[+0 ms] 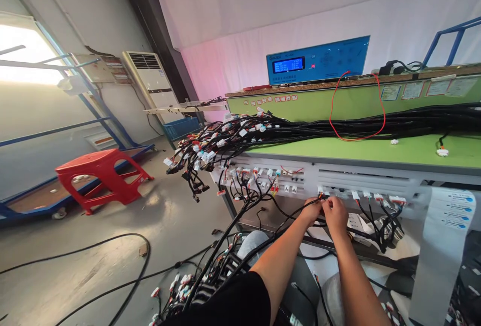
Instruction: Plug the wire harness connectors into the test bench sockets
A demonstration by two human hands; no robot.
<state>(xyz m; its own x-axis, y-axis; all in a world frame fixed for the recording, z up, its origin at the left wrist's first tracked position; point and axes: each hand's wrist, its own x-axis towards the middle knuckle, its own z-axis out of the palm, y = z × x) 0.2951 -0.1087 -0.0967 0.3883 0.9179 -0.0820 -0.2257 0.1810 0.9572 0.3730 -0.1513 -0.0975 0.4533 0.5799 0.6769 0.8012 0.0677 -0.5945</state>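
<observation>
Side by side below the white test panel (311, 171), my left hand (311, 211) and my right hand (335, 213) pinch a short wire harness branch (323, 196). Its coloured wires run up to a white connector (320, 190) at the panel's lower edge. My fingertips partly hide the wires; whether the connector is fully seated I cannot tell. Several plugged connectors (379, 197) sit in the panel to the right of my hands. More harness plugs (263, 175) fill the sockets at the left, with black cables trailing down past my left forearm.
A thick bundle of black harnesses (300, 129) lies along the green bench (361, 149). Above stands a blue tester (319, 60) with a red wire loop (384, 115). A printed paper strip (439, 246) hangs at right. Left are a red stool (103, 170) and floor cables (145, 261).
</observation>
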